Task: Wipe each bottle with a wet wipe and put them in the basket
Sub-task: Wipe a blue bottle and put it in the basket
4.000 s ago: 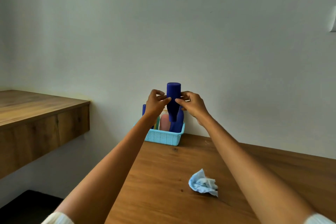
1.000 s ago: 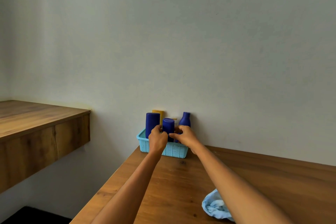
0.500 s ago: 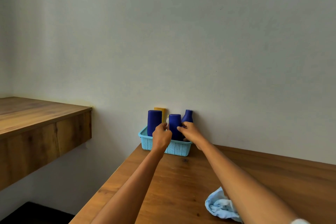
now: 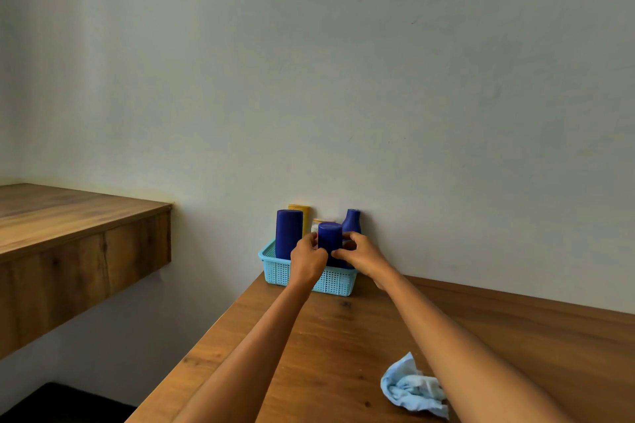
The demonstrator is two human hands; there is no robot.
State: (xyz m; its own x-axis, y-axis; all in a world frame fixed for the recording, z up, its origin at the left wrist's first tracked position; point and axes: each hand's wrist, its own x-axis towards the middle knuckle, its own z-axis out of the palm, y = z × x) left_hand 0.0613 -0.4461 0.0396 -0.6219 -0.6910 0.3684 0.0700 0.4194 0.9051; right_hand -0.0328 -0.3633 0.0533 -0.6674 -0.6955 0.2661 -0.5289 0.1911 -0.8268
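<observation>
Both hands are reaching out to a light blue basket [image 4: 335, 282] that is sitting at the far left corner of the desk [image 4: 343, 336], against the wall [image 4: 378, 96]. The left hand [image 4: 307, 259] and the right hand [image 4: 362, 256] are closing from either side on a dark blue bottle [image 4: 329, 237] that is standing upright in the front of the basket. The left fingers [image 4: 312, 240] are curling around the bottle's left side, and the right fingers [image 4: 338, 253] are pinching its lower right side, so both hands are gripping the same bottle. Its lower part is hiding behind the hands, so whether its base is resting on the basket floor cannot be told.

A taller dark blue bottle [image 4: 288, 233] is standing upright at the left end of the basket, just beside the held one. A yellow bottle [image 4: 302, 213] is showing behind it, near the wall. A dark blue bottle with a narrow neck [image 4: 352, 220] is standing at the back right, and a pale bottle with a cap [image 4: 321, 224] is peeking out between them, mostly hidden.

A crumpled light blue wipe [image 4: 410, 388] is lying on the desk near the front, well apart from the basket, partly covered by the right forearm. A second wooden counter [image 4: 68, 216] is jutting from the wall on the left.
</observation>
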